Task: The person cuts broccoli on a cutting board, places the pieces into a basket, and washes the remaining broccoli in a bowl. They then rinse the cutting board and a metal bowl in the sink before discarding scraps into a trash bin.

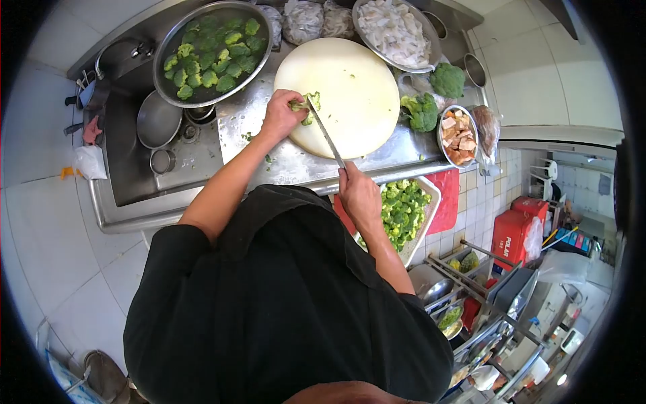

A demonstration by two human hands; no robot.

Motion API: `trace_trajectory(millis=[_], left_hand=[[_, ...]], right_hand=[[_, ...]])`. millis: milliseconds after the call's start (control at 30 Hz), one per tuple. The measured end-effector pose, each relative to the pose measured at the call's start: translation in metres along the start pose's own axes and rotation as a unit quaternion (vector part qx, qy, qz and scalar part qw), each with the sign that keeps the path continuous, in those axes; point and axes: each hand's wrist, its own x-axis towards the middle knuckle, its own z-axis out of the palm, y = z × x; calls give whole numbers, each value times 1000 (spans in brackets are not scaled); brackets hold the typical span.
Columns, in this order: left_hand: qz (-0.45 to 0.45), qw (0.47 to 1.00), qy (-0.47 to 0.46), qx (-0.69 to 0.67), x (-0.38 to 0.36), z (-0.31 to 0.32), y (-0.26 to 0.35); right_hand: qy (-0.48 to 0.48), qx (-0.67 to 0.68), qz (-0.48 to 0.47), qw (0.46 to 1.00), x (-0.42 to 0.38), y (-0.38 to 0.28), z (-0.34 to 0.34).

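Observation:
My left hand is closed on a piece of broccoli at the left edge of a round white cutting board. In my right hand is the handle of a knife. Its blade slants across the board's front edge, with the tip at the broccoli piece. Small green scraps lie on the board and on the metal counter to its left. Two whole broccoli heads sit just right of the board.
A steel bowl of broccoli florets in water stands at the back left, beside the sink. A bowl of white pieces and a bowl of pinkish chunks are on the right. Below the counter is a tray of cut broccoli.

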Motion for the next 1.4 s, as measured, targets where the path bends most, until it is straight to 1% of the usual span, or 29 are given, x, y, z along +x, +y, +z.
trace_trajectory(millis=[167,267,367,467,567,667,767,867,1100,1200,1300,1400], left_hand=[[-24,1000,-4,11,0,0,5],[-44,999,-19,14,2,-2,11],[-26,1000,-11,5,0,-1,5],[-12,1000,9,12,0,-3,-1],[29,999,7,42,-6,-10,-2],[41,999,7,33,-11,-16,-12],[-9,999,-39,-10,-15,-26,-4],[-11,999,-40,-24,-14,-25,-12],[-23,999,-35,7,-14,-25,-2],[-19,999,-38,16,-14,-26,-2],[-15,999,-37,23,-14,-28,-4],[-17,999,-29,8,-16,-25,-5]], right_hand=[[-12,2,3,1000,3,1,-1],[-9,12,2,1000,10,7,12],[-26,7,2,1000,19,9,18],[-26,105,9,994,27,25,25],[-17,152,37,988,33,37,28],[-10,205,72,976,29,32,20],[-7,195,60,979,16,14,8],[-15,184,54,981,5,3,8],[-25,201,37,979,1,-5,19],[-42,180,41,982,2,-4,22],[-45,128,59,989,4,-9,27],[-19,128,12,992,21,-3,49]])
